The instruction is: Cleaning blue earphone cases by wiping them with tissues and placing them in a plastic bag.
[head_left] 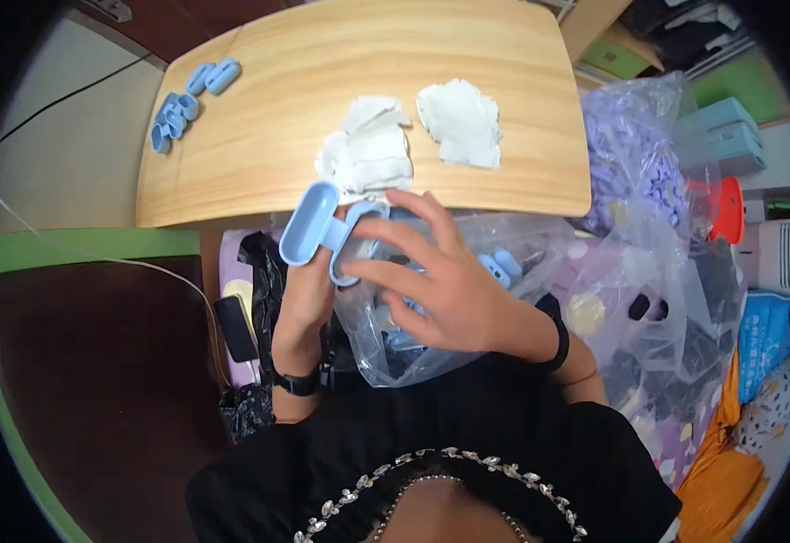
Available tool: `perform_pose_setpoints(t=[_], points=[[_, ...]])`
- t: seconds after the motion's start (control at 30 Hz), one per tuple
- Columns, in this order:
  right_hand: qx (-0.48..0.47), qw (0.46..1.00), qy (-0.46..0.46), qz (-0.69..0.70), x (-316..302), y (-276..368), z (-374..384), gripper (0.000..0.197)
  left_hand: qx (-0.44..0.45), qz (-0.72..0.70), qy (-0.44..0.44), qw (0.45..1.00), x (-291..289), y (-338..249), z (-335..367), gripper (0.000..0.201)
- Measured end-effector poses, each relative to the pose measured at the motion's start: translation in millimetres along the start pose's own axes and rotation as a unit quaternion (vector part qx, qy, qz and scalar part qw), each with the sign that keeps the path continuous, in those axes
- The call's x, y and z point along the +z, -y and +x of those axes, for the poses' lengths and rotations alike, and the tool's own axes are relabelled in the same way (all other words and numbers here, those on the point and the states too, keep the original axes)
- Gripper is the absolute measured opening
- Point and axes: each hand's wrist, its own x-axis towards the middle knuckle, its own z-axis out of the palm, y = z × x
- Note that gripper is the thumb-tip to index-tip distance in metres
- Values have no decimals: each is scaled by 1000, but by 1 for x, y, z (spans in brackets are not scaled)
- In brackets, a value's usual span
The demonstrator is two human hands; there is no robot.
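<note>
In front of me, near the table's front edge, my left hand (303,294) grips a light blue plastic piece (310,223). It has a hollow oval cup joined to a curved, C-shaped part, and its exact kind is unclear. Most of my left fingers are hidden behind it. Over from the right reaches my right hand (449,290), its fingers spread and their tips at the curved part. Below the hands, a clear plastic bag (368,348) holds more light blue pieces (501,267).
White crumpled sheets (368,149) lie on the wooden table (277,136). Several finished-looking blue pieces (174,118) sit at its left end. A bag of purple pieces (630,149) stands to the right, by a red container (728,210). A phone (236,328) lies left of me.
</note>
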Motion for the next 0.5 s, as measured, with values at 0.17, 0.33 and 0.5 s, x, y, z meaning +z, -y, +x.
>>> perform_pose_setpoints(t=[0.17, 0.33, 0.5], points=[[50, 987, -127, 85, -2, -52, 29, 27, -53, -151, 93, 983, -24, -9, 4, 45], [-13, 1000, -16, -11, 27, -116, 67, 21, -10, -199, 78, 977, -16, -5, -3, 47], [-13, 995, 96, -26, 34, -126, 81, 17, 61, -68, 9, 996, 0, -11, -9, 42]])
